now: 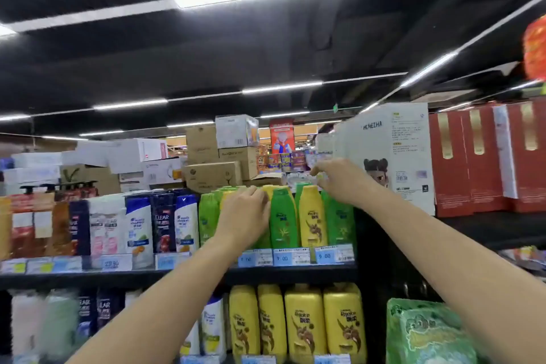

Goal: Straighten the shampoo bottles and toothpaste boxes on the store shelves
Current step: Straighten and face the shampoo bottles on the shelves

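Left hand (245, 216) lay flat on green shampoo bottles (282, 216), right hand (342, 180) pinched above the row, grasp unclear, price tags (282, 257) read 9.00, dark CLEAR bottle (162, 221) stood left.

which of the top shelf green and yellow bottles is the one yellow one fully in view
The yellow bottle between the two hands, flanked by green bottles; no hand covers it.

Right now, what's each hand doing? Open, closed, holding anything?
Left hand: open, palm laid flat against the green and yellow shampoo bottles on the top shelf; no grip.
Right hand: fingers curled at the bottle tops; cannot tell if it grips anything.
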Demonstrator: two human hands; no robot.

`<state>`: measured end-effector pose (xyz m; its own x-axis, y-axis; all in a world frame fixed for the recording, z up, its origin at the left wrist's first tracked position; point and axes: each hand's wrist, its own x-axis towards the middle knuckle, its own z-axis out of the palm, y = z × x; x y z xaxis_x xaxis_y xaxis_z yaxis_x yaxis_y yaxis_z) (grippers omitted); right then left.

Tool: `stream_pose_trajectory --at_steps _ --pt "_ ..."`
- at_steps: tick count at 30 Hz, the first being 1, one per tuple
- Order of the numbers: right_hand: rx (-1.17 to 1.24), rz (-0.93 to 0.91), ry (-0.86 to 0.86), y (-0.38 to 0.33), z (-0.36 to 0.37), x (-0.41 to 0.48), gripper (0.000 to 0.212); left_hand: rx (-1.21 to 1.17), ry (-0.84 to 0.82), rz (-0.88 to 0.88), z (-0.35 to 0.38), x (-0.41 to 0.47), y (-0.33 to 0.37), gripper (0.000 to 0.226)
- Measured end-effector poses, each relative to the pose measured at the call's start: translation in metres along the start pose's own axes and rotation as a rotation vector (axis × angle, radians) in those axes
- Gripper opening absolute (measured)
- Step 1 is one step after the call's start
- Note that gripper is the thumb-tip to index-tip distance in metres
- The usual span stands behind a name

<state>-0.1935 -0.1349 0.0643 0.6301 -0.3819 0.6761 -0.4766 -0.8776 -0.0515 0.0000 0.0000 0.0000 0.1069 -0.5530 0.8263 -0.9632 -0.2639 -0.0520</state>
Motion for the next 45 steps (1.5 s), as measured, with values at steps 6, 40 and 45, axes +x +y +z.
stream_pose_trajectory --at_steps 6,40,45 --pt "-0.114 0.038 -0.135 0.005 0.003 0.005 0.033 -0.016 0.016 0.087 0.013 0.024 0.01 0.033" --pt "0.174 -0.094 -0.428 -0.022 0.012 0.043 0.042 -0.391 -0.271 0.052 -0.09 0.062 -0.018 0.03" --pt "0.191 -0.094 -0.46 -0.038 0.029 0.051 0.044 -0.404 -0.281 0.047 -0.102 0.057 -0.033 0.03"
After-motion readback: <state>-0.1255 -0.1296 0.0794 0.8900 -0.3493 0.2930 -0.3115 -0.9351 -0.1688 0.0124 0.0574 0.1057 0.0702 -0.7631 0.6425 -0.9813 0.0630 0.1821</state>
